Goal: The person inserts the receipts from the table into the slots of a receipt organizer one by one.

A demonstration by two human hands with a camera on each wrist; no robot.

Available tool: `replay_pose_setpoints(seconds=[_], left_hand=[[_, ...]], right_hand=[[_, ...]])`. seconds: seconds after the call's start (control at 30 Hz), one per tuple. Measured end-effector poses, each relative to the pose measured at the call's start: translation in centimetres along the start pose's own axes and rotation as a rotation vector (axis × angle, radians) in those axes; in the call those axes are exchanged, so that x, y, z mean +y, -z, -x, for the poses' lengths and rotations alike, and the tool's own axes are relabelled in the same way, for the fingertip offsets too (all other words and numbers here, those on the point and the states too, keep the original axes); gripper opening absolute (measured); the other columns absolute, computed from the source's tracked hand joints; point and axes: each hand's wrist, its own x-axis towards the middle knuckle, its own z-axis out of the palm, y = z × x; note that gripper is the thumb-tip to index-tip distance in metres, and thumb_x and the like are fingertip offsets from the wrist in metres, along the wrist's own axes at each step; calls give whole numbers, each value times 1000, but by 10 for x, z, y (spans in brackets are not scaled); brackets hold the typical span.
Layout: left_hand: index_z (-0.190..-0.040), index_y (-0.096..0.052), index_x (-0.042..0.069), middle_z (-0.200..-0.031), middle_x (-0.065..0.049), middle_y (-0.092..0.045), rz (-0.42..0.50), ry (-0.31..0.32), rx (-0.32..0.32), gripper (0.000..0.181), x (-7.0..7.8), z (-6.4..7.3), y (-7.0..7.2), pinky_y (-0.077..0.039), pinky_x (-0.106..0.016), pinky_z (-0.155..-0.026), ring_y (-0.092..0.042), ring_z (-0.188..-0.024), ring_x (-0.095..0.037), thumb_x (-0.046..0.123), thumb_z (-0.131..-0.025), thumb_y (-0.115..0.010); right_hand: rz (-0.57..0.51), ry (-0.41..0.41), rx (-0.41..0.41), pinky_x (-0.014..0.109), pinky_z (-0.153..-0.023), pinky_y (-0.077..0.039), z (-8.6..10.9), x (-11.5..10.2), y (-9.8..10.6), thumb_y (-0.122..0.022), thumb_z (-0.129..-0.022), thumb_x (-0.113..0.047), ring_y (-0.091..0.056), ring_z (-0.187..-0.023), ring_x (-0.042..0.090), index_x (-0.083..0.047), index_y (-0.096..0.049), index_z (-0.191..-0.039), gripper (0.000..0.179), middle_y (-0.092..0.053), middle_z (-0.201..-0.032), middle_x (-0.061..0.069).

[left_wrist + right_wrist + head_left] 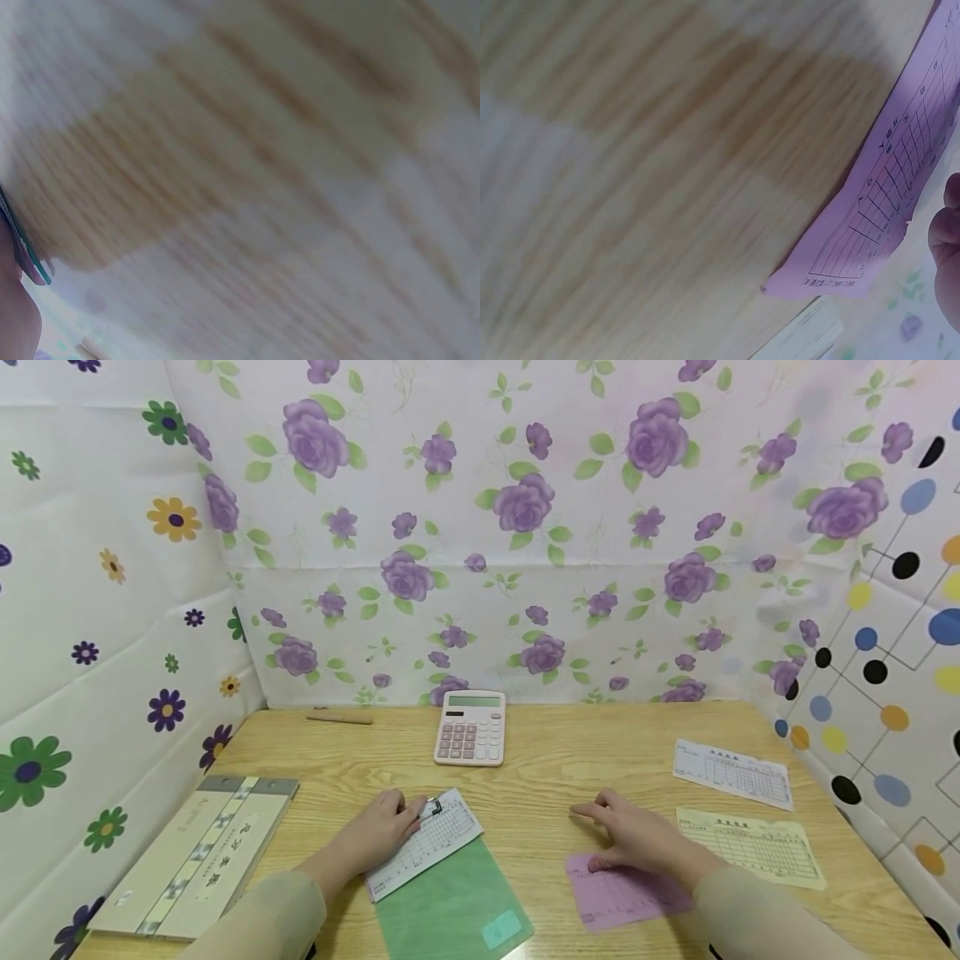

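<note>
With my left fingers (410,815) pinching the clip (437,808) on the white slip (431,847) near the bench's (585,743) front edge, and my right fingers (591,811) parted, empty, above the pink slip (600,897) farther right, I'd best handle both by their margins, uncreased.

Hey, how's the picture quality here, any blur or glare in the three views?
Head view: evenly bright, the calculator fairly crisp. Left wrist view: the table badly blurred, pale sheen around a browner patch. Right wrist view: table grain blurred too, with sheen, but the purple slip shows clearer printed lines.
</note>
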Motion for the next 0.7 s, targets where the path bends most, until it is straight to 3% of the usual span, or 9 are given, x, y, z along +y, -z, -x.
replay_pose_setpoints(seconds=[0.27, 0.43, 0.7], left_hand=[[-137, -48, 8, -89, -2, -41, -14, -32, 38, 44, 1, -1, -2, -37, -25, -65, -35, -75, -11, 25, -96, -54], [-135, -50, 7, -87, -2, -39, -21, -48, 63, 43, 0, -2, -6, -36, -27, -64, -34, -74, -12, 23, -95, -56], [-138, -47, 9, -90, -2, -40, 6, 14, -1, 45, 0, 0, -3, -38, -27, -67, -35, -77, -12, 26, -97, -52]], right_hand=[[20, 27, 40, 27, -60, -42, -17, -7, -8, -70, -73, -56, -45, -73, 7, -19, -47, -138, 78, -44, -110, -1], [-11, 1, 45, 25, -56, -40, -18, -12, -11, -70, -74, -52, -43, -69, 7, -20, -47, -137, 74, -43, -106, -3], [-67, -35, 99, 24, -60, -43, -8, -8, -4, -72, -76, -45, -45, -71, 7, -19, -53, -132, 65, -45, -102, 0]])
